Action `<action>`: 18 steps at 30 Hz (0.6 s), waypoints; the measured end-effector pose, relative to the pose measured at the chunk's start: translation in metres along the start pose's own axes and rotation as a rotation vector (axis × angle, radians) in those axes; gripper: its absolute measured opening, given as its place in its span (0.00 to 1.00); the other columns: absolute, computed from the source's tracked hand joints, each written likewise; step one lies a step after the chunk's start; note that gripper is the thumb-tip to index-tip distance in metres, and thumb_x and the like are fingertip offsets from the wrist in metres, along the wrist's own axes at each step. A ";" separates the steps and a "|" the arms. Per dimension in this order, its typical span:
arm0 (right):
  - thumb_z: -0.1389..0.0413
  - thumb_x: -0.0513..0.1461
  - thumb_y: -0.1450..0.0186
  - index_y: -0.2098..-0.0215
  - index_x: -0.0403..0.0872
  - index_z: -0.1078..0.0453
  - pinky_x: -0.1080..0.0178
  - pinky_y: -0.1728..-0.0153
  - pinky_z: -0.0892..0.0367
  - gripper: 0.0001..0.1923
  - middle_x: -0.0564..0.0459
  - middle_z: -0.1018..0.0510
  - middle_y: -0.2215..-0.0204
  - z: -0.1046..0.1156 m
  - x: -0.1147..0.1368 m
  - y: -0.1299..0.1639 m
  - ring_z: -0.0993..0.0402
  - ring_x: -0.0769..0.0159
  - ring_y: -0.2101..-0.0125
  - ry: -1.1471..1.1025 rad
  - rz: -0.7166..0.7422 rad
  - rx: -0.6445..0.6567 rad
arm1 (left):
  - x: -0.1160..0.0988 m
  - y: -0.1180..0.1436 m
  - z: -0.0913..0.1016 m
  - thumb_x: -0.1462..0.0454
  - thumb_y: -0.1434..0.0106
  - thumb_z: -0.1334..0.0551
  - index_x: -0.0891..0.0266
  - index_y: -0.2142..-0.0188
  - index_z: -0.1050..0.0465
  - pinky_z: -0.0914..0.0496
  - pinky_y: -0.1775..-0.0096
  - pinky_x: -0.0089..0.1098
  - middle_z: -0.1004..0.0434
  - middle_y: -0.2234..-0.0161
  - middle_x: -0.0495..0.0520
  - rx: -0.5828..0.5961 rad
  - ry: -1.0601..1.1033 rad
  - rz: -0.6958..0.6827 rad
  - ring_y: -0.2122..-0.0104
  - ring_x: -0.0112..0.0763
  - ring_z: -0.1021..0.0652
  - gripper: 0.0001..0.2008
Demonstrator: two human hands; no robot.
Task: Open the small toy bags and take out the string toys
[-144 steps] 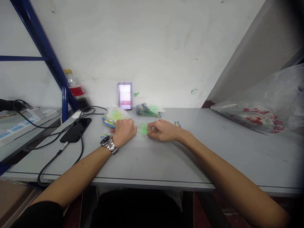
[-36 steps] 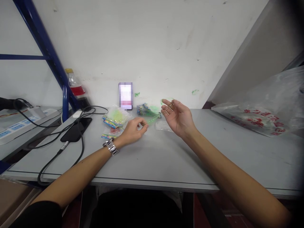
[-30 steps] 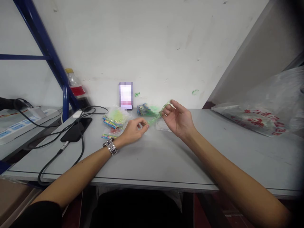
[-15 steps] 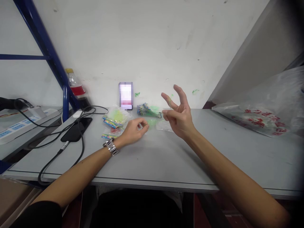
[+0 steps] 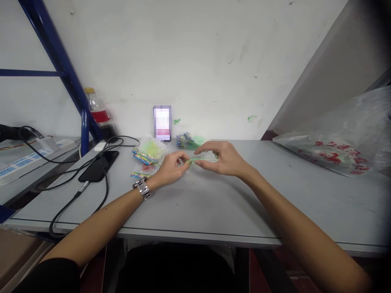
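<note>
My left hand (image 5: pixel 172 167) rests on the table, thumb and forefinger pinched on a thin, light-green band (image 5: pixel 192 161) that looks stretchy. My right hand (image 5: pixel 226 158) is close by on the right, its thumb and forefinger curved and apart around the band's near end. A bit of green shows among its curled fingers, and the pale strand seems to run between both hands. Clear packets with colourful headers (image 5: pixel 146 154) lie just left of my left hand. Another stack of such packets (image 5: pixel 187 141), with green contents, lies behind the hands, partly covered by my right hand.
A lit phone (image 5: pixel 162 123) leans on the wall. On the left are a dark phone (image 5: pixel 98 167) with a cable, a white case (image 5: pixel 100 147), a bottle (image 5: pixel 99 114) and a power strip (image 5: pixel 23 165). A plastic bag (image 5: pixel 332 152) sits at right on the grey table (image 5: pixel 195 211).
My right hand has come down and left from its raised position, bringing the green piece on its fingers to my left hand. The left hand has barely moved.
</note>
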State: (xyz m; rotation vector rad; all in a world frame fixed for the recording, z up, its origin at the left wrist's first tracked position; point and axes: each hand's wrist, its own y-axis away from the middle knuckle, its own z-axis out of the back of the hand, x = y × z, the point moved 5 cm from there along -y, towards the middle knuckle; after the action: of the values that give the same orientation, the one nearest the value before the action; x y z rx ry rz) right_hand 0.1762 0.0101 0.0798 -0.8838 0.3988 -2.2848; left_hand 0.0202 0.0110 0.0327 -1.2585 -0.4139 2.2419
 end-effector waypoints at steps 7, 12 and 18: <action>0.43 0.38 0.44 0.72 0.51 0.24 0.62 0.71 0.44 0.05 0.55 0.21 0.70 0.002 -0.005 -0.001 0.32 0.66 0.74 0.195 0.065 0.056 | 0.003 -0.002 0.002 0.62 0.40 0.41 0.63 0.72 0.31 0.34 0.65 0.29 0.25 0.72 0.51 -0.015 0.019 0.007 0.71 0.27 0.28 0.07; 0.42 0.39 0.44 0.72 0.49 0.24 0.63 0.75 0.47 0.05 0.54 0.20 0.70 0.005 -0.011 -0.002 0.41 0.72 0.80 0.000 -0.042 -0.016 | 0.005 -0.002 0.001 0.61 0.39 0.40 0.63 0.72 0.29 0.33 0.64 0.31 0.24 0.72 0.51 -0.003 0.018 0.022 0.70 0.28 0.27 0.08; 0.40 0.37 0.47 0.75 0.46 0.28 0.64 0.77 0.44 0.02 0.53 0.23 0.79 0.003 -0.013 -0.003 0.33 0.69 0.79 -0.378 -0.170 0.083 | 0.005 -0.003 -0.001 0.58 0.39 0.39 0.64 0.70 0.26 0.32 0.66 0.31 0.21 0.70 0.53 0.051 0.070 0.029 0.70 0.29 0.25 0.10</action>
State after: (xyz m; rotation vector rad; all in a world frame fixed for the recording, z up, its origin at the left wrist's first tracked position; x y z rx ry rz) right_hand 0.1843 0.0212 0.0769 -1.3162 0.0629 -2.1971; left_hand 0.0195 0.0167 0.0303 -1.3195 -0.3126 2.2108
